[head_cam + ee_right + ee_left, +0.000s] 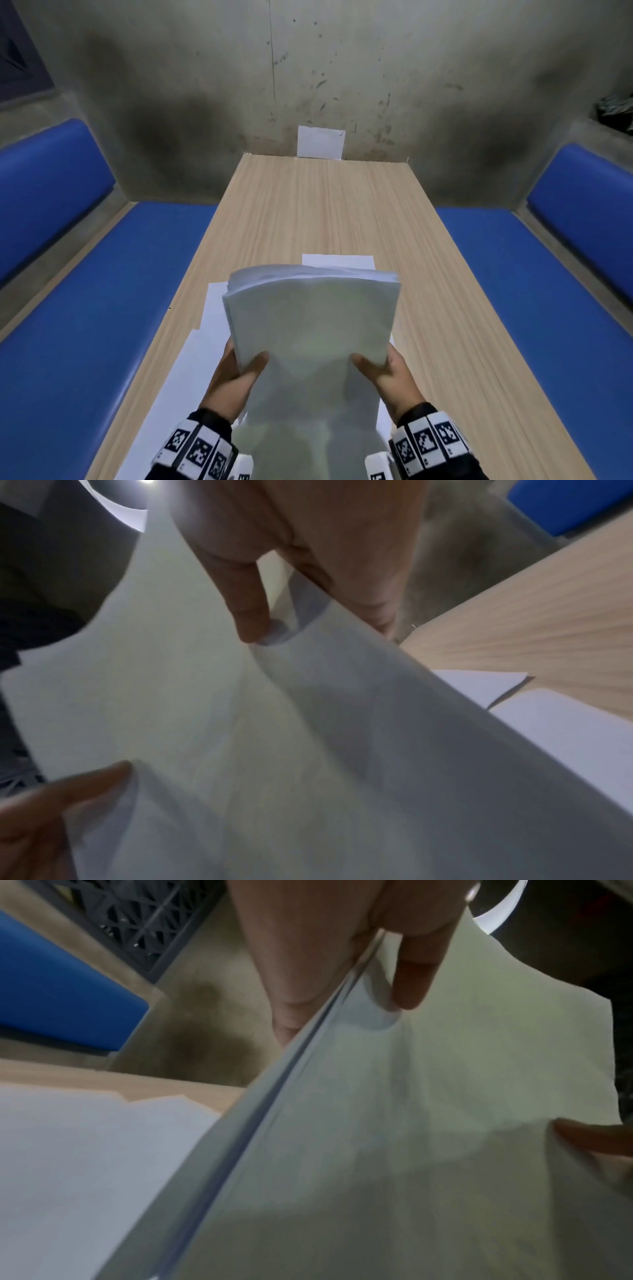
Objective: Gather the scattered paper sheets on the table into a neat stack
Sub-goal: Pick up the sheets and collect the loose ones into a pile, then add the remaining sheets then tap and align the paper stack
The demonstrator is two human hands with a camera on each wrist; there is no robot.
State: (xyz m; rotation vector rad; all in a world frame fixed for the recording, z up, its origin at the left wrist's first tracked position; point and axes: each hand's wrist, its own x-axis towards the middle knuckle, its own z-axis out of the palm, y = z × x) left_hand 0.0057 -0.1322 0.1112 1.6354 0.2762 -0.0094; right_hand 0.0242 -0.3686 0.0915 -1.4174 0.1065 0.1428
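You are pinching the paper stack [311,325] above the tabletop [329,212] with left hand [233,377] and right hand [390,377], thumbs on top at its side edges, and it is looking light, floppy and slippery, while the wrist views are showing its fanned edge and loose sheets [85,1150] lying beneath.

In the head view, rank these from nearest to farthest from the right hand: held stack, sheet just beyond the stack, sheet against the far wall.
1. Held stack: gripped by the right hand.
2. Sheet beyond the stack: flat, mid-table.
3. Sheet at the wall: far end.
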